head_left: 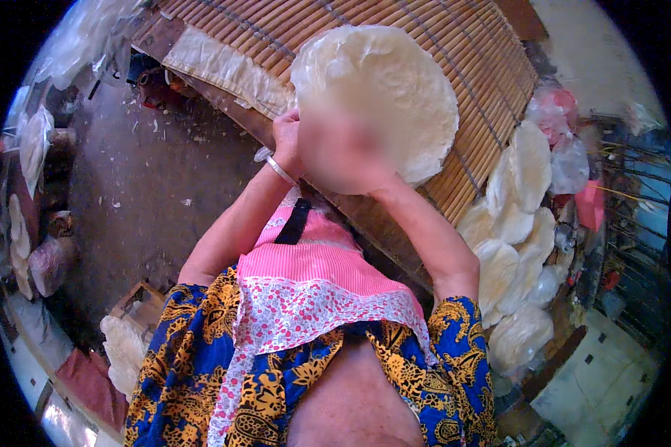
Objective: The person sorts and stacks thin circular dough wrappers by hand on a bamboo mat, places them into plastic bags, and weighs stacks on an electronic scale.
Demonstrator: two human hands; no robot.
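A large, round, thin off-white sheet [395, 74], like a flat dough or rice sheet with a wrinkled surface and uneven rim, lies on a slatted bamboo mat [470, 45]. At its near left edge is my left hand [286, 141], closed like a fist, with a pale bangle on the wrist. What its fingers hold, if anything, is hidden. Over the sheet's near part reaches my right hand [365, 167]. A blurred patch covers its fingers and some of the sheet, so their position does not show.
Several similar round sheets [514, 261] lie overlapping at the right, beside plastic bags [569, 164]. A pale cloth strip [227, 71] runs along the mat's left edge. More round sheets [123, 350] stand at lower left, near a wooden box [140, 304]. Dark floor [149, 194] extends left.
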